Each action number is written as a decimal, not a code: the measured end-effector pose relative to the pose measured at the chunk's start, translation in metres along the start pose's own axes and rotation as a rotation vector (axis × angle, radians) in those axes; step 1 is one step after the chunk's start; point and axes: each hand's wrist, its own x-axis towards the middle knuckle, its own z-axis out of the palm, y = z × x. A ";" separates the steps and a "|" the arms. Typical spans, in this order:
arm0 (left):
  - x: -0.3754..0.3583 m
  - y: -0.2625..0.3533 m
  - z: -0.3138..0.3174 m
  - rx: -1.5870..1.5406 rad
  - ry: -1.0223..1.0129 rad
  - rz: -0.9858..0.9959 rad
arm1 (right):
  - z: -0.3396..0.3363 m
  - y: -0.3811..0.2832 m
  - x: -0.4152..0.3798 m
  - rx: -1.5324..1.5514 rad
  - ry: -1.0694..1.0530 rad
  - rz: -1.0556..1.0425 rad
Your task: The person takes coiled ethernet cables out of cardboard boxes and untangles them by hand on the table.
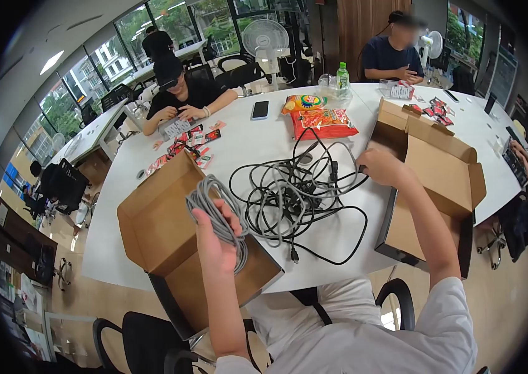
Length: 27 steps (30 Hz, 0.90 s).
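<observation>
My left hand (pixel 215 248) is wrapped round a coil of grey cable (pixel 200 202), held upright over the open cardboard box (pixel 145 227) on the left. On the table in front of me lies a loose tangle of black cables (pixel 257 181), with more grey cable looped through it. Closed fingers on my right hand (pixel 381 166) pinch a strand of the grey cable at the right side of the tangle, beside the second open cardboard box (pixel 445 177). A black cable's plug (pixel 294 255) lies near the table's front edge.
Snack bags (pixel 323 123), a phone (pixel 260 110) and a green bottle (pixel 342 76) stand or lie farther back. Two people sit across the white table (pixel 248 140) with red packets (pixel 183 143) near them. Another person's hands show at far right.
</observation>
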 end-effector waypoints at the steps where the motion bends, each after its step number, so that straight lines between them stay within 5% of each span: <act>1: 0.004 0.000 -0.001 0.002 -0.056 0.003 | -0.012 -0.005 -0.005 -0.116 -0.066 0.054; 4: 0.019 -0.009 0.009 0.013 -0.139 0.029 | -0.047 -0.034 -0.014 -0.059 0.185 0.109; 8: 0.034 -0.024 0.038 0.178 -0.311 -0.033 | -0.065 -0.089 -0.009 0.605 0.410 0.011; 14: 0.042 -0.049 0.058 0.179 -0.361 -0.256 | -0.021 -0.137 0.028 1.420 -0.055 -0.102; 17: 0.047 -0.056 0.044 0.321 -0.319 -0.230 | -0.019 -0.147 0.028 1.475 -0.033 -0.081; 20: 0.048 -0.042 0.034 0.136 -0.352 -0.301 | -0.005 -0.128 0.036 1.467 -0.014 -0.044; 27: 0.052 -0.012 0.015 0.174 -0.314 -0.265 | -0.009 -0.097 0.036 1.715 0.161 0.256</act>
